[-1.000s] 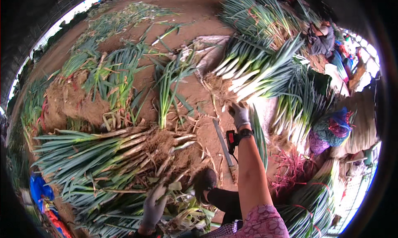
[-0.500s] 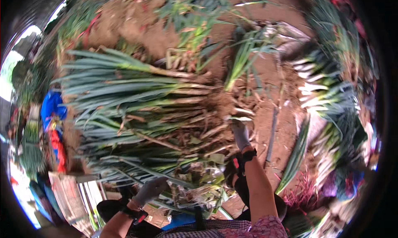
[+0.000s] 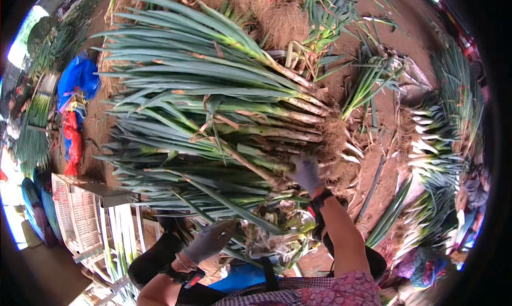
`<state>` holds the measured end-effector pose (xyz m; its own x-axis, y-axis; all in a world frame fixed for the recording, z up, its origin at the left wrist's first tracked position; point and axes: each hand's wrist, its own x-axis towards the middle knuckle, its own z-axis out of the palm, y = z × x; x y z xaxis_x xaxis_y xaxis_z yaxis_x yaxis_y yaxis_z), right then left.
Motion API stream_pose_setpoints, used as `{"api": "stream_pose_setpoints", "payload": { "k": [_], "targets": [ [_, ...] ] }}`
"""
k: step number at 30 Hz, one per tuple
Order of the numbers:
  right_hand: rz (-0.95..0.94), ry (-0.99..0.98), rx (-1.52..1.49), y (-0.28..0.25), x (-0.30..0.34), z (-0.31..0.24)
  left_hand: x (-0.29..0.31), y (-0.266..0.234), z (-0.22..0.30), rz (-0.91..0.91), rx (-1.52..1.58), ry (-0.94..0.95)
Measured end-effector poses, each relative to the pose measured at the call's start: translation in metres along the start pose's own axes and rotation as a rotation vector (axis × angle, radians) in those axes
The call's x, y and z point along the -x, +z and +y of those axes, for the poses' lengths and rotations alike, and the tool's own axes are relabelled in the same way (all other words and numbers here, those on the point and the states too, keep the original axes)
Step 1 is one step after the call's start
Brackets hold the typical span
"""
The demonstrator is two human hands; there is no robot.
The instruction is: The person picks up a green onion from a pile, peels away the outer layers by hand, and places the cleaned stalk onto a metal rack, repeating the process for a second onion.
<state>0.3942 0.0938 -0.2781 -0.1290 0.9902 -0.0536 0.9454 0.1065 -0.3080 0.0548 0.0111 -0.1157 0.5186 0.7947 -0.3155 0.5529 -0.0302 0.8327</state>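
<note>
the right hand (image 3: 305, 174) reaches forward, back upward, at the root ends of leeks (image 3: 213, 109) piled on the ground (image 3: 92, 135); its grip cannot be told. the left hand (image 3: 209, 242), nearer the body, curls loosely, contents unclear.

A blue bag (image 3: 77, 85) and a red bag (image 3: 73, 149) lie touching on brown soil (image 3: 96, 164), near a pale basket (image 3: 72, 210).

Leeks (image 3: 202, 93) dk grn, lt-brn stems (image 3: 301, 115); gloves (image 3: 207, 243) gry; sleeve (image 3: 341, 291) pnk floral.
</note>
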Motion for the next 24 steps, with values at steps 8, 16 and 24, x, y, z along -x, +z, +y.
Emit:
{"api": "stream_pose_setpoints", "payload": {
  "k": [8, 16, 24],
  "targets": [
    [0.144, 0.163, -0.356, -0.011, -0.037, -0.041, 0.022, -0.005, -0.001, -0.077, 0.009, 0.028],
    [-0.004, 0.386, -0.014, -0.011, -0.139, 0.005, 0.027, 0.002, -0.021, -0.085, -0.116, 0.076],
    [0.040, 0.220, -0.103, -0.032, -0.135, 0.020, 0.022, -0.017, 0.005, -0.170, -0.142, -0.070]
  ]
}}
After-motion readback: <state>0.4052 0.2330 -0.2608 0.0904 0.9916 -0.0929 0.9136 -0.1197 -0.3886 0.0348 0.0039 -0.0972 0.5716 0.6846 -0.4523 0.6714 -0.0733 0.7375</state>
